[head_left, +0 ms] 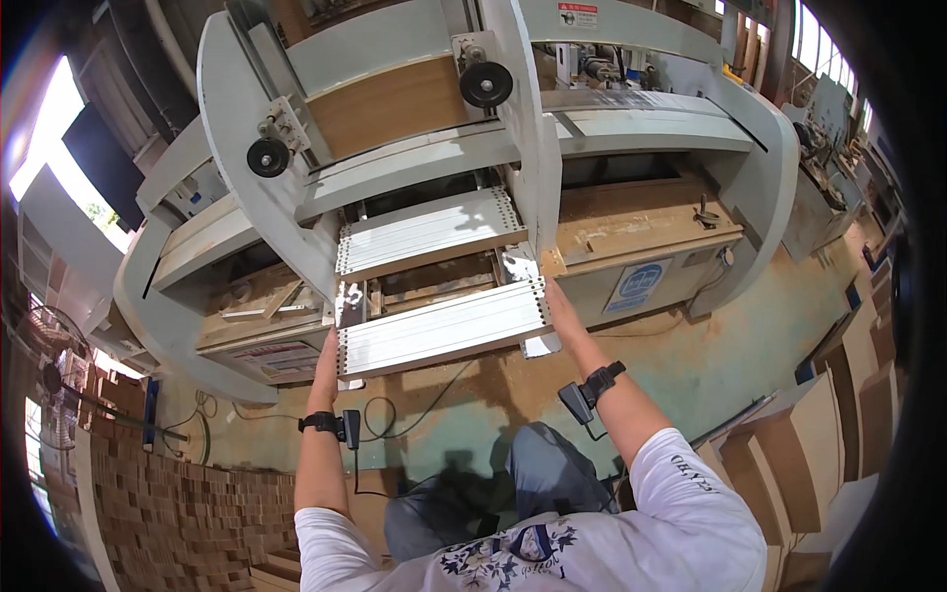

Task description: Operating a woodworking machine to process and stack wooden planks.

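A stack of long white boards (444,329), brown along its front edge and with rows of dark holes at both ends, lies across the front of a large grey machine. My left hand (327,357) presses against the stack's left end, and my right hand (562,308) against its right end. Between them the hands grip the stack; the fingers are partly hidden by its ends. Just behind it, a second bundle of white boards (429,231) with the same end holes sits between the machine's two upright plates. A gap with wooden bars separates the two bundles.
The grey machine (536,192) has black handwheels (486,85) above the boards. A wooden ledge (631,227) runs to the right, a metal fitting on it. Cables (395,414) lie on the floor. Stacked brown strips (178,493) stand at left, brown panels (804,459) at right.
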Demonstrator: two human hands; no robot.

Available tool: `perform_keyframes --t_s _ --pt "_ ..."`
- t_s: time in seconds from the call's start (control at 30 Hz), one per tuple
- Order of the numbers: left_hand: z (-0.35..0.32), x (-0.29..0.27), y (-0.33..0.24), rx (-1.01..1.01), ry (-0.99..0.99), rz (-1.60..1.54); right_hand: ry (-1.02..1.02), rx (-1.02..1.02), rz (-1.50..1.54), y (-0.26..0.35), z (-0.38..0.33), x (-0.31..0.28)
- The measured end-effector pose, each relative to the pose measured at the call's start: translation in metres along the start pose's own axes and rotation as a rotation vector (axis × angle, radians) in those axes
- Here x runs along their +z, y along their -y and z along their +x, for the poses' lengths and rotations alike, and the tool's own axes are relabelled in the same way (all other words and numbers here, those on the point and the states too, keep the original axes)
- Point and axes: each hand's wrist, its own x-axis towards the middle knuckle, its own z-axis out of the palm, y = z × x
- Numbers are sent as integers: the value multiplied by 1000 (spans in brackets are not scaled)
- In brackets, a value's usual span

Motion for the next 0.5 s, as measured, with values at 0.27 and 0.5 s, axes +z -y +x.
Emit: perform_keyframes --t_s 0.27,0.5 --pt "-8 38 -21 626 -150 1403 -12 150 424 12 -7 -4" --pt "-9 125 -43 744 382 1630 11 92 371 -3 7 8"
